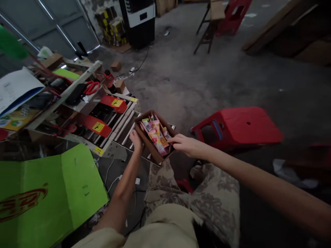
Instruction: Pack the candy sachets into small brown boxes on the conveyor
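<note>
A small open cardboard box is tilted in front of my knees, at the end of a roller conveyor. Several pink and yellow printed packets fill it. My left hand is closed on the box's left wall, its fingers partly hidden. From the other side my right hand reaches over the right rim. Its fingers are stretched out, and the fingertips rest at the packets along that wall.
To the left stands the roller conveyor with red guards. A green carton sheet lies nearer me. A red plastic stool is at the right. Cables run across the floor, and a black-and-white machine stands at the back.
</note>
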Motion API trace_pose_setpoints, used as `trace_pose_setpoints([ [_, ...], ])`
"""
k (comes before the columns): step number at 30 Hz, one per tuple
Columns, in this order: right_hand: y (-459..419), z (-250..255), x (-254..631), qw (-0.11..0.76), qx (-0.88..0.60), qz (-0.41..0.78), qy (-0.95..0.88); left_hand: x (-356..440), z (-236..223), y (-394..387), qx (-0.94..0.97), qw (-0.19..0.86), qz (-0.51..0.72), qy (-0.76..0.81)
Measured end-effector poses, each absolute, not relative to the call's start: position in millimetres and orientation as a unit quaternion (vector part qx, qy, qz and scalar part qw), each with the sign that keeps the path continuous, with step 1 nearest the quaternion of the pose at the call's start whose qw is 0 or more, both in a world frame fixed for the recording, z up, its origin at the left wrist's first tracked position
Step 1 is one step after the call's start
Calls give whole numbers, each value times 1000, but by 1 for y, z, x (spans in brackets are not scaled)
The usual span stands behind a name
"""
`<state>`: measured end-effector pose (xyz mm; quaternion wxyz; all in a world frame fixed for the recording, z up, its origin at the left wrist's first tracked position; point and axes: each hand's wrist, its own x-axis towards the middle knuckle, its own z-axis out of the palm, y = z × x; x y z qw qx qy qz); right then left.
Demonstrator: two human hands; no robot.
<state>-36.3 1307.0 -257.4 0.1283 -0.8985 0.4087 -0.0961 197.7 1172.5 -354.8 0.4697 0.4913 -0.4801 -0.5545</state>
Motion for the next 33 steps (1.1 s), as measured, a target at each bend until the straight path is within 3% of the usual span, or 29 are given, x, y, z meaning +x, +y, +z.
trace_pose_setpoints([
  [4,1287,-244,-26,102,-898,-115,412,235,-333,1124,445,559,-480,-508],
  [8,1292,-240,4,101,-833,-240,488,248,-324,1107,383,511,-487,-596],
  [11,1270,-263,35,146,-830,-197,501,258,-319,1116,390,488,-480,-615],
  [14,1244,-293,59,177,-834,-123,508,269,-303,1127,332,415,-489,-691],
  [17,1235,-309,70,170,-827,-108,525,269,-282,1129,256,294,-458,-799],
  [20,1236,-309,67,214,-818,-103,524,253,-272,1123,272,239,-407,-838],
  [23,1234,-303,51,318,-808,-144,475,230,-278,1119,336,200,-311,-866],
  [25,1234,-295,38,363,-779,-235,455,216,-285,1120,394,174,-206,-879],
  [29,1244,-270,20,280,-706,-416,501,203,-299,1123,508,146,-62,-847],
  [33,1272,-262,29,195,-694,-294,628,206,-304,1120,558,197,-100,-800],
])
